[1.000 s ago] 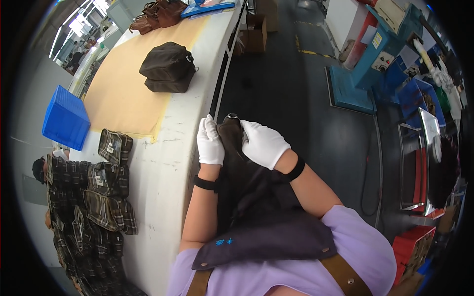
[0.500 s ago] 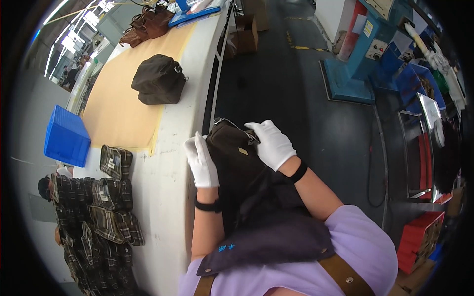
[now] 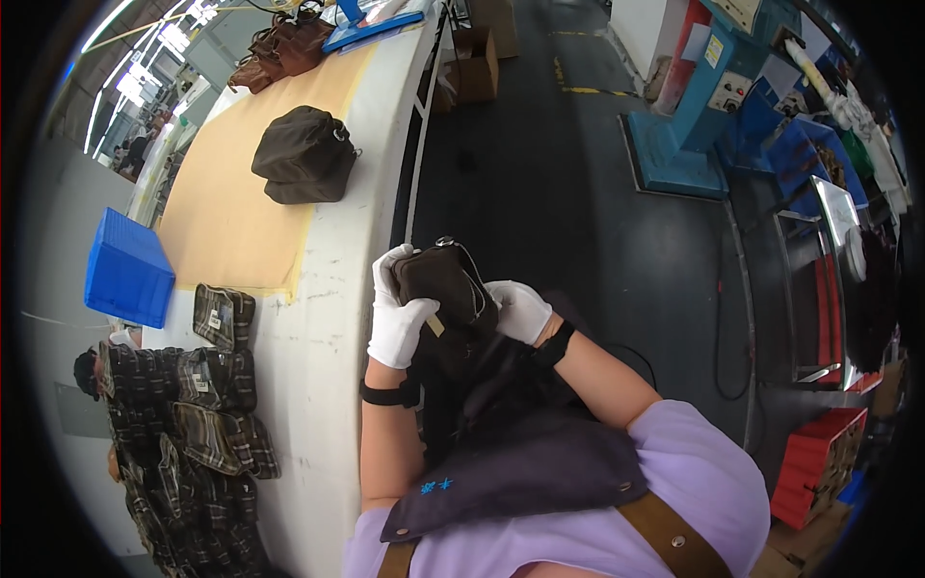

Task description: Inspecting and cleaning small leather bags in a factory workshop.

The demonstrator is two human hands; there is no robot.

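A small dark brown bag (image 3: 439,280) with a metal ring at its top is held in front of me, just off the table's edge. My left hand (image 3: 396,306), in a white glove, grips its left side, thumb across the near face beside a small pale tag (image 3: 436,326). On the bag's right side rests my gloved right hand (image 3: 521,310), its fingers partly hidden behind the bag. A similar dark olive bag (image 3: 304,156) with a metal ring stands on the table beyond my left hand.
The long white table (image 3: 323,385) runs along my left, with a tan sheet (image 3: 222,193) on it. Plaid pouches (image 3: 217,380), a blue bin (image 3: 128,267) and brown leather bags (image 3: 286,48) lie along it. A blue machine (image 3: 679,154) and a red crate (image 3: 819,462) stand right.
The bag has come upright and turned between my hands. My left hand went from flat beside it to gripping it; my right hand moved down from its top to its side.
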